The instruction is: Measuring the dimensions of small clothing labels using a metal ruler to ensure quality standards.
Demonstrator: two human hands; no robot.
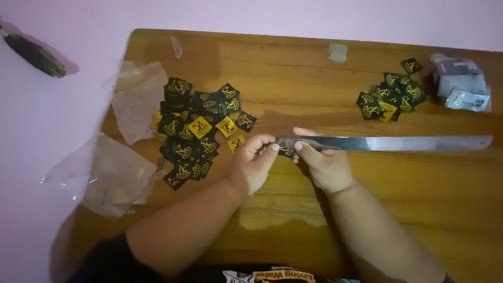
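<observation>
Label handling at the steel ruler, partly through.
Left hand [252,163] and right hand [325,165] pinch one black-and-yellow label [286,151] at the ruler [387,143] end, frame centre; large pile [196,131] centre-left, small pile [390,98] upper right.

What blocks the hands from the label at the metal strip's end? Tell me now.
Nothing visible. The left hand and right hand already pinch the small black label at the near end of the metal strip; the big label pile lies off to the left.
</observation>
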